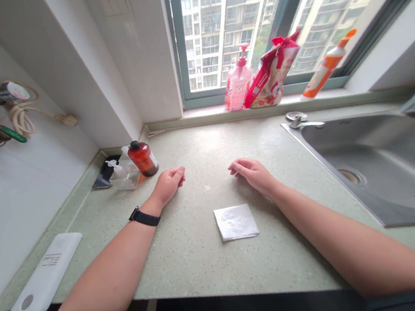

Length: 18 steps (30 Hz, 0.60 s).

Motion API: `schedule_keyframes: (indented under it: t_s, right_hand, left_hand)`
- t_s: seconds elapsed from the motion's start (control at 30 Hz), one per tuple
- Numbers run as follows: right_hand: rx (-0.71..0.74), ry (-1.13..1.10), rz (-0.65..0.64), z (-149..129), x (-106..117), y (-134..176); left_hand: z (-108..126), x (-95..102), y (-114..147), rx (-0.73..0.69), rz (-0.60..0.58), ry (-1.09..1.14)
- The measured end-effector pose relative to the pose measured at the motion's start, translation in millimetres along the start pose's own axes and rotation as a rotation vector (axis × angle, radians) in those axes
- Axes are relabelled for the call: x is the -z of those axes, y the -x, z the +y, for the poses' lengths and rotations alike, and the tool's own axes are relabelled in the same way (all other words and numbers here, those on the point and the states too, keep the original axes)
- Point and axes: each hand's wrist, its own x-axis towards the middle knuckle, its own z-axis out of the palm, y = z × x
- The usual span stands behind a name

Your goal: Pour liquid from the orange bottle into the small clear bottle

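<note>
My left hand [171,184] rests on the speckled green counter [190,258], its fingers curled into a loose fist with nothing showing in them. Just behind it stands a brown bottle with a black cap [143,158]. Beside the bottle are a clear plastic container [129,177] and a small white nozzle piece [114,166]. Across from the left, my right hand [251,171] is also closed, fingers bent inward, and nothing is visible in it. A folded white tissue [236,221] lies flat on the counter, nearer to me than the right hand.
A steel sink [379,169] with a faucet [307,123] is at the right. On the windowsill stand a pink pump bottle [238,83], a red bag [273,74] and an orange-white bottle [327,70]. A white power bank [46,276] with a cable lies at left; a dark phone-like slab [102,178] lies behind.
</note>
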Motion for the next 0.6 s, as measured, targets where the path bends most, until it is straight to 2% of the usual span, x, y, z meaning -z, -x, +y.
schedule_keyframes:
  t_s: [0.6]
  right_hand:
    - [0.016, 0.086, -0.022, 5.8, 0.6, -1.2]
  left_hand:
    - [0.5, -1.0, 0.3, 0.016, -0.033, -0.018]
